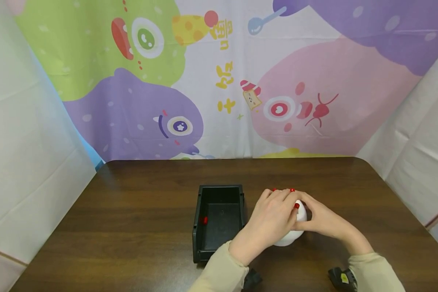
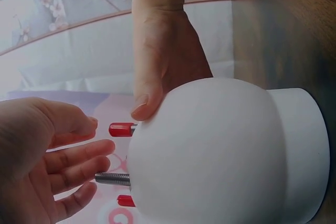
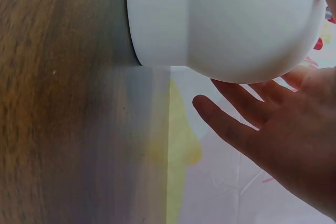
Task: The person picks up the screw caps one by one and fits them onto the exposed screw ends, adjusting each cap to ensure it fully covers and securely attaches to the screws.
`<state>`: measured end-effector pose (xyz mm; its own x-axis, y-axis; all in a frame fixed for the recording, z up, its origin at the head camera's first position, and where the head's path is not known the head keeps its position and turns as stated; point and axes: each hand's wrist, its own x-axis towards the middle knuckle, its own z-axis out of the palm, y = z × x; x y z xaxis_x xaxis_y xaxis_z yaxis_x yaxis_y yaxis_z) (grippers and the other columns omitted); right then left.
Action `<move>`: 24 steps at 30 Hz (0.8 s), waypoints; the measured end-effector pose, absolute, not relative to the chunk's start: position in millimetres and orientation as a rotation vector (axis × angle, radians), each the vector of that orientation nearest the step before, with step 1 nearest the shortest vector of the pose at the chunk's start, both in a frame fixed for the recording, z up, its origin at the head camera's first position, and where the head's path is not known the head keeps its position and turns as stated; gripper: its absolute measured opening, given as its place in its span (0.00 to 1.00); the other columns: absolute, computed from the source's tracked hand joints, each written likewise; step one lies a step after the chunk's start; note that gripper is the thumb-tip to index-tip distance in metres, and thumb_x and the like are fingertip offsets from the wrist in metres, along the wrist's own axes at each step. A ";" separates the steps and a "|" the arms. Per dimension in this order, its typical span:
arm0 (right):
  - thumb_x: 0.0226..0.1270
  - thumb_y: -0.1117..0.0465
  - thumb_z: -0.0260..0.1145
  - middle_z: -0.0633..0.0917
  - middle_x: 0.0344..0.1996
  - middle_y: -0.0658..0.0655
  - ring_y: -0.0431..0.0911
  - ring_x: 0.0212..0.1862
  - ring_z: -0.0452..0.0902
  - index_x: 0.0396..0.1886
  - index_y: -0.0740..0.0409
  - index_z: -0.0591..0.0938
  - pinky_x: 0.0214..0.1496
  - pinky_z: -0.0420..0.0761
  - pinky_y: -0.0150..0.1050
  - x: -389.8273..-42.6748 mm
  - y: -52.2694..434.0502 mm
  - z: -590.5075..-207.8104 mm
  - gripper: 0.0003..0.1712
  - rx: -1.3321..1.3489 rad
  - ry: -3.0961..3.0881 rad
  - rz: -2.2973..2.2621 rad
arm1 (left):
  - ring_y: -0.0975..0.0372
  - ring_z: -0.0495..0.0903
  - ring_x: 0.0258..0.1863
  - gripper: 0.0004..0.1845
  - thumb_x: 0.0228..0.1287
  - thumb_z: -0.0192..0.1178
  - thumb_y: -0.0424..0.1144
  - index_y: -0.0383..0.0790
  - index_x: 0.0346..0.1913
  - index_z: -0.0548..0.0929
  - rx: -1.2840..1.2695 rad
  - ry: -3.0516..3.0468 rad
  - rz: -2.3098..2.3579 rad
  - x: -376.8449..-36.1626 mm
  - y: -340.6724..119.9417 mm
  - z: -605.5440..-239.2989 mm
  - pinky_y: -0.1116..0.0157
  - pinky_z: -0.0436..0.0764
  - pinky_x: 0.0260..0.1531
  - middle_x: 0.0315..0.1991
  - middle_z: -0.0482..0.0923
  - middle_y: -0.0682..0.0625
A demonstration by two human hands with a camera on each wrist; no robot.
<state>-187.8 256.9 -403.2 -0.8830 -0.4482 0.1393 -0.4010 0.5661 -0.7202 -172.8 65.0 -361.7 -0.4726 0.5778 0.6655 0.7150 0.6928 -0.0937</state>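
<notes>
A white rounded piece with a narrower cylindrical foot stands on the table, threaded studs rising from its top. Red caps cover some studs; one metal stud is bare. My right hand grips the white piece's side, thumb on the near face and fingers around the far face. Over the top reaches my left hand, its loosely bent fingers beside the bare stud and a red cap in the left wrist view, with nothing visible between them.
Just left of the hands is a black open bin with a small red piece inside. The brown wooden table ends at a printed cartoon curtain. White cloth hangs on both sides.
</notes>
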 end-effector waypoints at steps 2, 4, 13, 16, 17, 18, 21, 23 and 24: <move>0.48 0.49 0.72 0.70 0.57 0.53 0.40 0.52 0.68 0.62 0.47 0.63 0.45 0.75 0.37 -188.0 257.0 -403.5 0.42 -0.731 2.732 -1.232 | 0.67 0.77 0.33 0.09 0.56 0.58 0.41 0.47 0.40 0.78 -0.995 -2.211 -0.266 -171.7 63.1 -360.2 0.71 0.68 0.36 0.35 0.78 0.58; 0.47 0.49 0.72 0.70 0.57 0.52 0.42 0.52 0.68 0.62 0.47 0.63 0.45 0.75 0.37 -188.3 257.0 -404.0 0.43 -0.720 2.736 -1.231 | 0.67 0.76 0.34 0.09 0.56 0.59 0.42 0.47 0.41 0.79 -0.998 -2.209 -0.256 -170.6 61.1 -358.5 0.72 0.68 0.37 0.37 0.79 0.58; 0.47 0.48 0.72 0.69 0.58 0.58 0.47 0.53 0.69 0.65 0.57 0.60 0.48 0.74 0.37 -189.3 256.8 -404.5 0.48 -0.682 2.783 -1.149 | 0.67 0.76 0.34 0.10 0.57 0.59 0.43 0.49 0.42 0.79 -0.970 -2.247 -0.279 -170.7 44.6 -354.0 0.71 0.68 0.38 0.34 0.79 0.59; 0.47 0.48 0.72 0.69 0.58 0.59 0.48 0.53 0.69 0.65 0.59 0.59 0.48 0.74 0.37 -189.8 256.6 -405.1 0.49 -0.667 2.781 -1.144 | 0.67 0.76 0.33 0.08 0.57 0.59 0.42 0.49 0.40 0.80 -0.961 -2.255 -0.311 -171.9 36.3 -354.2 0.70 0.68 0.36 0.33 0.79 0.59; 0.47 0.48 0.72 0.69 0.59 0.59 0.48 0.54 0.69 0.65 0.59 0.59 0.48 0.73 0.36 -190.1 256.5 -405.3 0.49 -0.663 2.781 -1.141 | 0.67 0.75 0.33 0.07 0.57 0.59 0.41 0.49 0.40 0.80 -0.957 -2.261 -0.324 -172.4 33.5 -354.2 0.70 0.68 0.36 0.33 0.79 0.58; 0.47 0.48 0.72 0.69 0.59 0.59 0.49 0.54 0.68 0.65 0.59 0.59 0.48 0.73 0.37 -190.2 256.4 -405.4 0.49 -0.659 2.781 -1.142 | 0.66 0.75 0.33 0.07 0.57 0.59 0.41 0.49 0.39 0.80 -0.951 -2.265 -0.335 -173.0 30.8 -354.3 0.70 0.68 0.36 0.33 0.79 0.58; 0.47 0.48 0.72 0.69 0.59 0.60 0.51 0.56 0.68 0.65 0.60 0.59 0.50 0.73 0.38 -190.4 256.1 -405.5 0.50 -0.653 2.778 -1.140 | 0.66 0.76 0.33 0.06 0.57 0.60 0.41 0.49 0.38 0.80 -0.936 -2.279 -0.356 -174.5 23.7 -354.4 0.69 0.68 0.36 0.32 0.79 0.58; 0.47 0.48 0.72 0.69 0.59 0.60 0.51 0.56 0.67 0.65 0.60 0.59 0.50 0.73 0.39 -190.3 256.0 -405.2 0.50 -0.645 2.779 -1.137 | 0.66 0.76 0.33 0.06 0.57 0.60 0.41 0.49 0.38 0.81 -0.923 -2.294 -0.359 -175.4 19.9 -354.5 0.69 0.69 0.37 0.32 0.79 0.58; 0.47 0.48 0.72 0.69 0.59 0.60 0.51 0.56 0.67 0.65 0.60 0.59 0.50 0.73 0.39 -190.2 256.0 -404.8 0.50 -0.643 2.781 -1.138 | 0.66 0.76 0.33 0.06 0.57 0.60 0.41 0.48 0.38 0.81 -0.916 -2.299 -0.357 -176.0 18.4 -354.5 0.69 0.69 0.37 0.32 0.79 0.58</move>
<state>-190.2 256.0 -404.8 -0.9102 -0.4037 0.0926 -0.3528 0.6385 -0.6840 -176.0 18.4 -354.5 -0.5599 0.5216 0.6438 0.6923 0.7214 0.0177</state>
